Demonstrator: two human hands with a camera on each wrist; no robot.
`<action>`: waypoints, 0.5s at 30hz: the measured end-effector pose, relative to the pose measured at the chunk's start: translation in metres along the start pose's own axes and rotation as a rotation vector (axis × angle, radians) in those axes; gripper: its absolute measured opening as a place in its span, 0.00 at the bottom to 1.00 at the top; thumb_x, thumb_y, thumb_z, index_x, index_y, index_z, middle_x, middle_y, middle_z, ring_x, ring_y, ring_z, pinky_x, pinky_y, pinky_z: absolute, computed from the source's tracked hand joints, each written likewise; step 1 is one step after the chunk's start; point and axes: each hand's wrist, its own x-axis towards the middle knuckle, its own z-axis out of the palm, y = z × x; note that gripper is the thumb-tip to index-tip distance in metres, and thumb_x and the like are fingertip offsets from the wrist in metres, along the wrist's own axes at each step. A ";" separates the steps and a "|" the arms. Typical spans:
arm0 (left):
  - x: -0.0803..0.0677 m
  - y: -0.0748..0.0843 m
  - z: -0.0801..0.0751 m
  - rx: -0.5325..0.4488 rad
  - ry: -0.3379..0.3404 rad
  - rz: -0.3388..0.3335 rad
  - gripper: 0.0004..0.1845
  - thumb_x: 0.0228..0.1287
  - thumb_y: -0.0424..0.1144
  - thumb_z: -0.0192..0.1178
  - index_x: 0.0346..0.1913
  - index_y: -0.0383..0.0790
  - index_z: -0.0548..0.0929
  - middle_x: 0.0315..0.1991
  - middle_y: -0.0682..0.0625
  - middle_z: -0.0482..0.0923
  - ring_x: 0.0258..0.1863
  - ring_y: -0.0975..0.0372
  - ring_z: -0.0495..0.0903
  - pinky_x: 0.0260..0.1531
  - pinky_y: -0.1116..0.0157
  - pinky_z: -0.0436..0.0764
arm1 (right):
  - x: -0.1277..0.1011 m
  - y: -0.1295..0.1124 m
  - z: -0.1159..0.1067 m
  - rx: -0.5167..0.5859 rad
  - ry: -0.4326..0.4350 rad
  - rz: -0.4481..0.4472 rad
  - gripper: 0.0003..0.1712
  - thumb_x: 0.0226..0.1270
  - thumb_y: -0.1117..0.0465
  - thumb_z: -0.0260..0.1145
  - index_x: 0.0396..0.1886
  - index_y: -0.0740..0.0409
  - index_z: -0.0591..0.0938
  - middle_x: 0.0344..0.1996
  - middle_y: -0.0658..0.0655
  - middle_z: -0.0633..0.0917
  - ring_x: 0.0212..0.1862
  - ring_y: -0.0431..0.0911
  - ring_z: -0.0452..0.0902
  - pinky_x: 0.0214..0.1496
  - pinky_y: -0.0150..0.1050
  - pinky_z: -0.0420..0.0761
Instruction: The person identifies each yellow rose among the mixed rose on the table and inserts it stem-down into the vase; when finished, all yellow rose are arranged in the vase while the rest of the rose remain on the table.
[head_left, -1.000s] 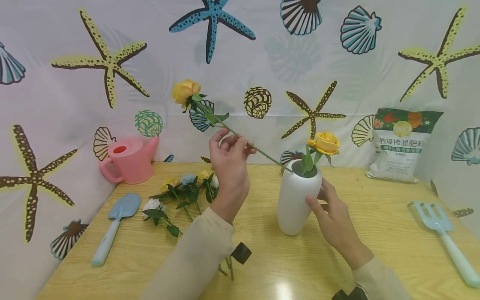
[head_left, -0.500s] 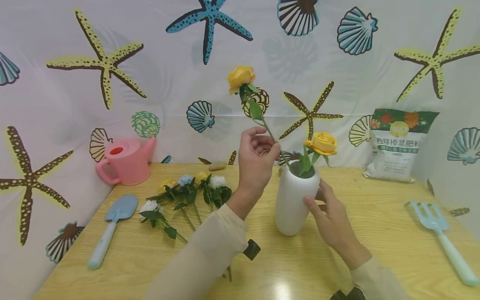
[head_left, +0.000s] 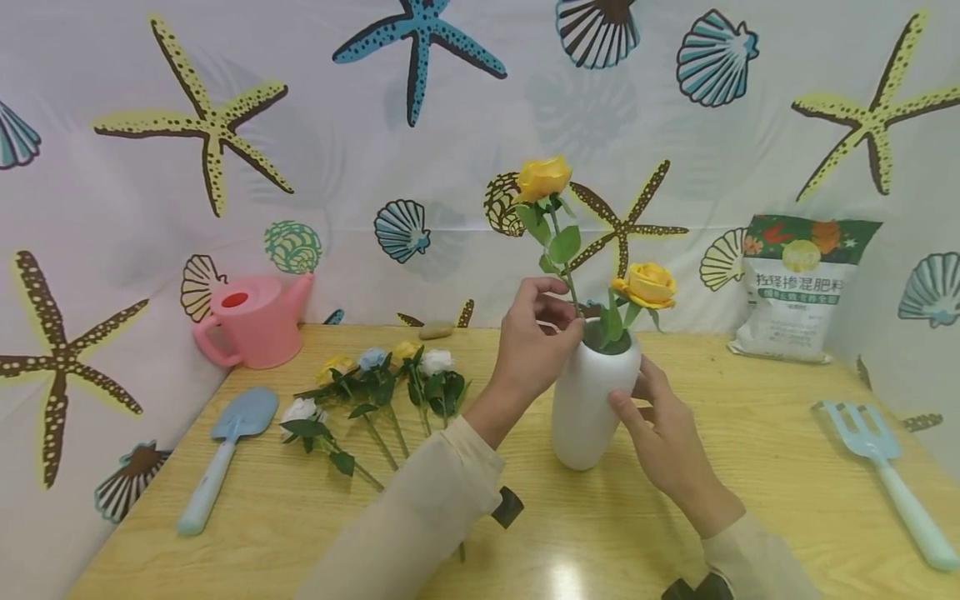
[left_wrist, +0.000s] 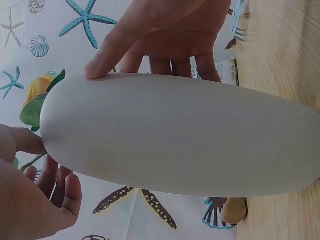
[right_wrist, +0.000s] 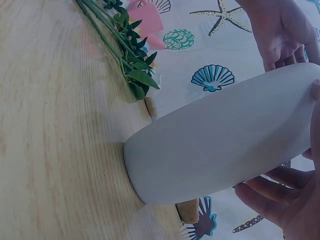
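A white vase [head_left: 588, 408] stands on the wooden table, leaning slightly in the head view. My left hand [head_left: 534, 337] pinches the stem of a yellow rose [head_left: 544, 178] right at the vase's mouth, and the bloom rises above the fingers. The stem's lower end is hidden by the vase. Another yellow rose [head_left: 647, 286] stands in the vase, its bloom to the right of the rim. With thumb and fingers around its right side, my right hand [head_left: 671, 446] holds the vase. In the right wrist view, the vase [right_wrist: 215, 145] has its base on the tabletop.
Left of the vase lie several roses, including a white rose [head_left: 303, 412] and a blue one [head_left: 372, 359]. A blue trowel [head_left: 232, 450] and pink watering can [head_left: 262, 325] are farther left. A fertilizer bag [head_left: 802, 292] and hand fork [head_left: 888, 475] are at right.
My left hand has moved right and down toward the vase's mouth with the rose, whose stem has swung from a strong left slant to nearly upright. The right hand has stayed on the vase.
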 end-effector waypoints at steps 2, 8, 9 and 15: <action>0.001 0.001 0.000 0.006 0.011 -0.021 0.16 0.65 0.29 0.63 0.54 0.37 0.75 0.38 0.39 0.84 0.37 0.59 0.80 0.40 0.69 0.79 | 0.000 0.000 0.000 0.000 0.000 -0.001 0.32 0.80 0.57 0.55 0.78 0.57 0.59 0.62 0.67 0.80 0.59 0.59 0.81 0.52 0.41 0.83; 0.006 0.003 0.000 -0.010 0.061 -0.056 0.09 0.72 0.37 0.61 0.48 0.37 0.78 0.38 0.41 0.84 0.37 0.55 0.82 0.37 0.68 0.80 | -0.001 0.000 0.000 0.002 0.005 -0.009 0.32 0.80 0.58 0.55 0.78 0.57 0.60 0.61 0.68 0.81 0.58 0.59 0.81 0.51 0.42 0.84; 0.007 0.004 0.000 -0.013 0.065 -0.060 0.08 0.72 0.39 0.60 0.47 0.37 0.78 0.38 0.41 0.84 0.38 0.53 0.83 0.36 0.68 0.80 | -0.001 0.000 0.000 0.002 0.004 -0.008 0.32 0.80 0.58 0.55 0.78 0.57 0.60 0.61 0.68 0.81 0.58 0.59 0.81 0.51 0.42 0.84; 0.009 0.008 0.001 0.027 0.062 -0.097 0.09 0.71 0.39 0.60 0.40 0.36 0.84 0.37 0.43 0.84 0.39 0.55 0.82 0.39 0.68 0.79 | -0.001 -0.001 0.000 0.002 -0.005 0.004 0.32 0.80 0.57 0.55 0.78 0.56 0.59 0.63 0.67 0.80 0.59 0.59 0.81 0.53 0.43 0.83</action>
